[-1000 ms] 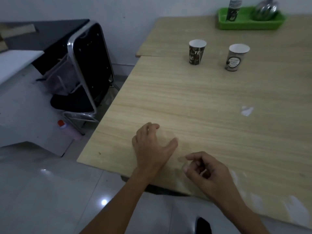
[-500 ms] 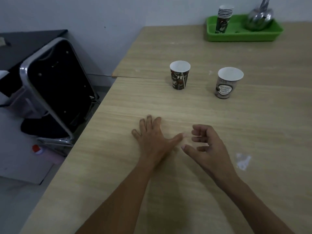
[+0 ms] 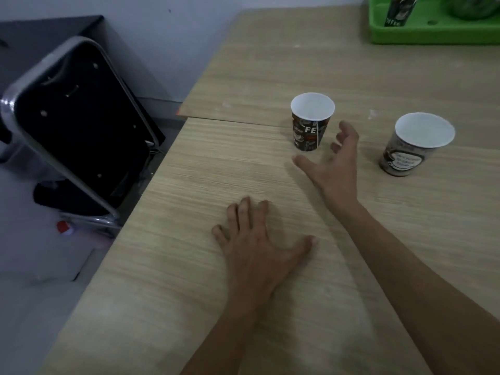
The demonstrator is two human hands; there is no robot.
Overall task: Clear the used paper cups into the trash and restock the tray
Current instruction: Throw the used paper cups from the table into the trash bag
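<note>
Two paper cups stand upright on the wooden table. The dark printed cup is at the centre, the grey-brown cup to its right. My right hand hovers between them, just right of the dark cup, fingers spread and thumb out, touching neither cup. My left hand rests flat on the table nearer to me, holding nothing. At the far right corner a green tray holds a stack of cups, cut off by the frame's top edge.
A folded black chair with a metal frame leans beside the table's left edge. A small bottle with a red cap lies on the floor below it. A shiny metal object sits in the tray.
My right hand has reached forward from beside the left hand and spread its fingers next to the dark cup. The view has moved closer to the cups. The left hand stays flat.
</note>
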